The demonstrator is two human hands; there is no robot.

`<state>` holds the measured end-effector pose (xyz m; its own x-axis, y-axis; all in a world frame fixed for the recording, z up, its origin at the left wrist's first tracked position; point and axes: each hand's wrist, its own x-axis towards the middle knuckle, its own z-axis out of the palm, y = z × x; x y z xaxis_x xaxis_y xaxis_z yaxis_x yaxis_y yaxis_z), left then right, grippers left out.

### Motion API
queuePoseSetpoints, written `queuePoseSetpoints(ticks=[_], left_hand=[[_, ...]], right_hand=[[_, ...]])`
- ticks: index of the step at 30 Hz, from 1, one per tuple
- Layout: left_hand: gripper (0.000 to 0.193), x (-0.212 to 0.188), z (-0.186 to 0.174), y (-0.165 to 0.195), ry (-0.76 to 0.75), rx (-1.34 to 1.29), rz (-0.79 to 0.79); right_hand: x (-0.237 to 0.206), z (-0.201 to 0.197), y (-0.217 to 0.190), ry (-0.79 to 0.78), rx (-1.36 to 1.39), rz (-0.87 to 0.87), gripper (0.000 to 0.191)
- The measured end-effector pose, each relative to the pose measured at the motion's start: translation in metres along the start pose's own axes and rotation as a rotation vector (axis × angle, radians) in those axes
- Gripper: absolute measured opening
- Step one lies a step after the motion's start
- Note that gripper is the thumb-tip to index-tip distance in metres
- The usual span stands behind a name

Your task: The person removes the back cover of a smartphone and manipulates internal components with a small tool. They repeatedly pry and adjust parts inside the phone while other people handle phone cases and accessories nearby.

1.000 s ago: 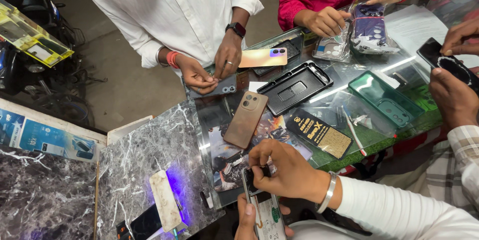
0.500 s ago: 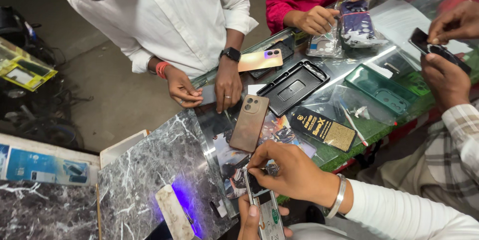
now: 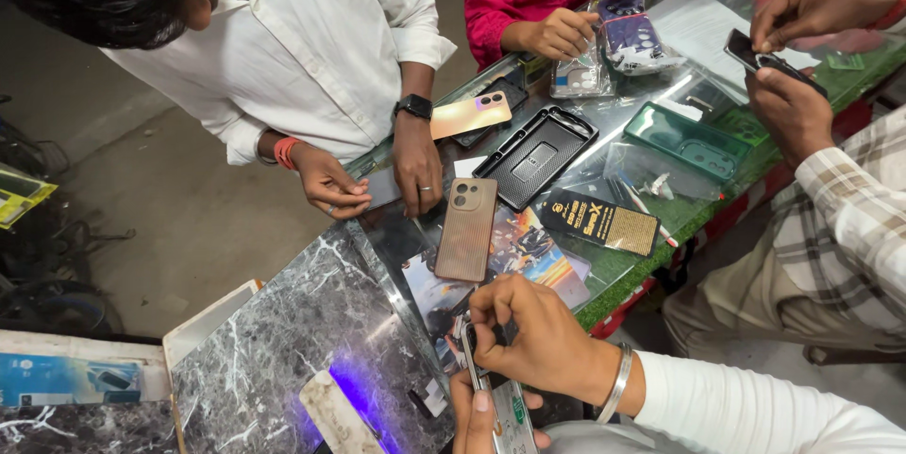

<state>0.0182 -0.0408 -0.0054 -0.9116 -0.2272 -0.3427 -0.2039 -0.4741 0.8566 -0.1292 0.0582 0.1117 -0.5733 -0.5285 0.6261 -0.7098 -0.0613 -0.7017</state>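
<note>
My left hand (image 3: 475, 419) grips a slim phone (image 3: 500, 404) from below, at the bottom edge of the view, thumb on its face. My right hand (image 3: 536, 334), with a silver bangle on the wrist, is curled over the phone's top end, fingertips pinching at its upper edge. What the fingers pinch is hidden. Just beyond my hands a brown phone (image 3: 467, 228) lies back-up on the glass counter (image 3: 651, 256).
Across the counter, a person in a white shirt rests both hands (image 3: 416, 163) on it. A black case (image 3: 535, 157), gold phone (image 3: 470, 115), green case (image 3: 686, 141) and black-gold packet (image 3: 601, 221) lie there. A person's hands (image 3: 791, 100) at right hold a phone. A marble slab (image 3: 283, 350) sits left.
My hands stay on the phone, the right fingers shifting slightly at its top. The view has tilted, and the white-shirted person's head has leaned in.
</note>
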Motion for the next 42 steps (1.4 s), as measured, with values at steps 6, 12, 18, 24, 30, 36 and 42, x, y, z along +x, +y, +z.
queuePoseSetpoints(ticks=[6,12,18,24,30,36,42], left_hand=[[0.077,-0.006,-0.001,0.000,-0.119,-0.117,0.024],[0.076,-0.008,-0.001,-0.002,-0.199,-0.220,0.034],[0.085,-0.004,0.006,-0.007,-0.227,-0.277,0.109],[0.092,-0.002,0.002,-0.016,-0.022,-0.068,0.183],[0.092,-0.002,-0.003,-0.023,0.028,0.157,0.243],[0.092,-0.004,0.002,-0.021,0.052,0.223,0.187],[0.092,-0.001,0.005,-0.028,0.061,0.174,0.233]], right_hand=[[-0.012,0.007,0.001,0.066,0.121,0.018,0.047],[-0.018,0.000,0.005,0.021,0.241,0.245,0.049],[-0.017,-0.012,0.010,-0.014,0.694,0.422,0.042],[-0.018,-0.039,-0.001,-0.055,0.629,0.390,0.017],[-0.015,-0.042,-0.020,-0.148,0.449,0.381,0.038],[-0.013,-0.041,-0.026,-0.080,0.324,0.360,0.013],[-0.023,-0.033,-0.032,0.028,0.135,0.302,0.021]])
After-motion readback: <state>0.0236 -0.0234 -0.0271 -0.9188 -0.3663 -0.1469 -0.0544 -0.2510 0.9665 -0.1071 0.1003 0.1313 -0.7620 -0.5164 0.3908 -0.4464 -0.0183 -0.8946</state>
